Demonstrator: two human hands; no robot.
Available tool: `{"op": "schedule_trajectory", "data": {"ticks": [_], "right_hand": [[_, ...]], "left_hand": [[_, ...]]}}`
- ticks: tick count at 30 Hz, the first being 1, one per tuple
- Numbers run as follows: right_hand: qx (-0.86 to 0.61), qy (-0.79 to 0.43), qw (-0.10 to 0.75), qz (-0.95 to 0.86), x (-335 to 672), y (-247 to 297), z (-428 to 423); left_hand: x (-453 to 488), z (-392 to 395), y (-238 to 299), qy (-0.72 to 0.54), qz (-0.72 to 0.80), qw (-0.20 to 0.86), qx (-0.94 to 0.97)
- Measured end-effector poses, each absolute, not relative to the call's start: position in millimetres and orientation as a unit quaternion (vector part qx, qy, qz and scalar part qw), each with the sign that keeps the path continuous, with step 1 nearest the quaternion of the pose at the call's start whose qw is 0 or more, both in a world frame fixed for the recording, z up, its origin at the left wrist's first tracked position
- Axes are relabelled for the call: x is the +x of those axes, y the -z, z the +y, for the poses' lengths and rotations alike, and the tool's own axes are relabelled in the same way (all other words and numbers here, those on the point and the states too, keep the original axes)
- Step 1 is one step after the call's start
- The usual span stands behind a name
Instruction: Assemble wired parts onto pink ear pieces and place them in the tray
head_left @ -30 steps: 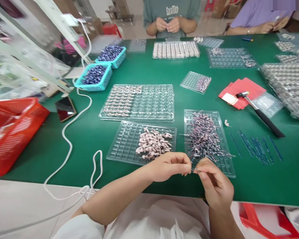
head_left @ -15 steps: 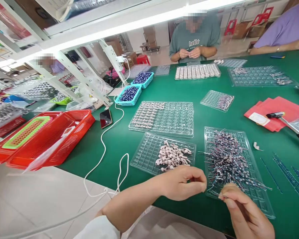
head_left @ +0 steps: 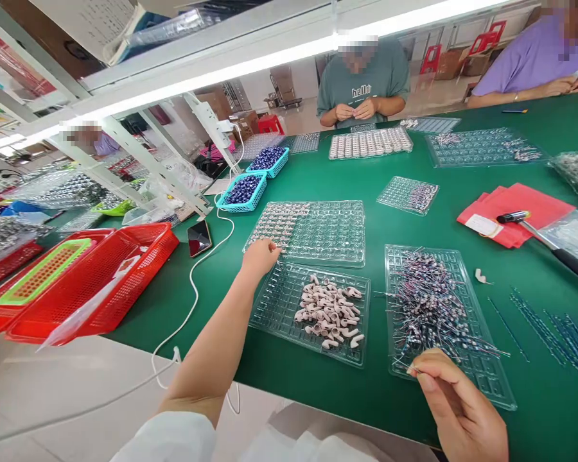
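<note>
My left hand (head_left: 261, 258) reaches to the front left corner of a clear blister tray (head_left: 330, 231), its fingertips pinched over the rows of beige shells (head_left: 279, 221). What lies between those fingertips is hidden. Just in front, a second clear tray (head_left: 277, 301) bears a heap of loose beige earbud-like shells (head_left: 330, 314). My right hand (head_left: 462, 404) pinches a thin wire (head_left: 411, 369) between thumb and forefinger. It is at the front edge of a third clear tray (head_left: 491, 378), which carries a tangled pile of small wired parts (head_left: 431, 301).
A single shell (head_left: 481, 276) and blue twisted strands (head_left: 534, 321) lie at right, near red bags (head_left: 510, 212) and a black-handled tool (head_left: 575, 263). Left are a phone (head_left: 200, 239), white cable (head_left: 192, 289), red baskets (head_left: 139, 276) and turquoise baskets (head_left: 243, 192). Co-workers (head_left: 363, 83) sit opposite.
My left hand has moved away from beside the wired parts, leftward and forward to the partly filled tray. My right hand still pinches the wire in about the same place. The view has shifted slightly.
</note>
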State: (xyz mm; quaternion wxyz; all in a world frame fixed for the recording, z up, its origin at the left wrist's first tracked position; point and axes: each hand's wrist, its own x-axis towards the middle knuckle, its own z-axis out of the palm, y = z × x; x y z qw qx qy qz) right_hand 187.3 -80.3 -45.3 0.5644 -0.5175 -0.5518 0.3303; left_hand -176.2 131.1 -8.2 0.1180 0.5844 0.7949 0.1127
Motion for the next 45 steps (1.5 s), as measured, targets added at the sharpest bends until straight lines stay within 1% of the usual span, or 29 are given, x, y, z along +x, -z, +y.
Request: {"op": "schedule_trajectory", "data": {"ticks": [5, 10, 12, 15, 16, 18, 20, 22, 24, 28, 31, 38, 45], "right_hand": [[-0.493, -0.333, 0.555, -0.581, 193.9, 60.4, -82.2], [-0.475, -0.341, 0.555, -0.592, 195.0, 63.6, -82.0], [-0.468, -0.343, 0.563, -0.589, 193.9, 62.7, -80.5], [-0.456, -0.344, 0.579, -0.582, 191.8, 60.8, -77.2], [-0.453, -0.345, 0.583, -0.58, 191.2, 59.8, -76.2], [-0.453, -0.345, 0.595, -0.567, 190.2, 56.8, -74.7], [-0.458, -0.339, 0.605, -0.556, 189.4, 52.7, -73.9], [-0.469, -0.325, 0.615, -0.544, 188.5, 48.5, -73.7], [-0.475, -0.309, 0.626, -0.536, 187.3, 45.9, -73.7], [-0.492, -0.278, 0.627, -0.536, 184.7, 48.9, -72.6], [-0.51, -0.262, 0.615, -0.542, 183.7, 53.9, -71.9], [-0.527, -0.225, 0.607, -0.551, 181.9, 54.1, -73.5], [-0.523, -0.184, 0.6, -0.577, 180.4, 52.8, -72.7]], "left_hand": [[-173.0, 134.9, 19.7, -0.11, 0.805, 0.107, 0.573], [-159.0, 123.0, 3.5, -0.176, 0.799, 0.074, 0.571], [-144.5, 110.2, -6.0, -0.206, 0.786, 0.088, 0.576], [-108.0, 80.6, -16.2, -0.239, 0.742, 0.165, 0.604], [-93.0, 69.0, -18.3, -0.252, 0.712, 0.216, 0.618], [-62.6, 46.1, -21.0, -0.322, 0.61, 0.406, 0.599], [-35.7, 27.3, -22.1, -0.347, 0.525, 0.539, 0.56], [-15.5, 14.9, -21.0, -0.344, 0.47, 0.623, 0.523], [-1.9, 8.6, -17.0, -0.325, 0.441, 0.677, 0.491], [9.5, 5.8, -2.1, -0.293, 0.417, 0.754, 0.415], [10.2, 5.2, 7.7, -0.286, 0.405, 0.79, 0.361], [10.4, 0.7, 10.4, -0.319, 0.38, 0.814, 0.303], [12.7, -4.8, 8.8, -0.306, 0.373, 0.818, 0.315]]}}
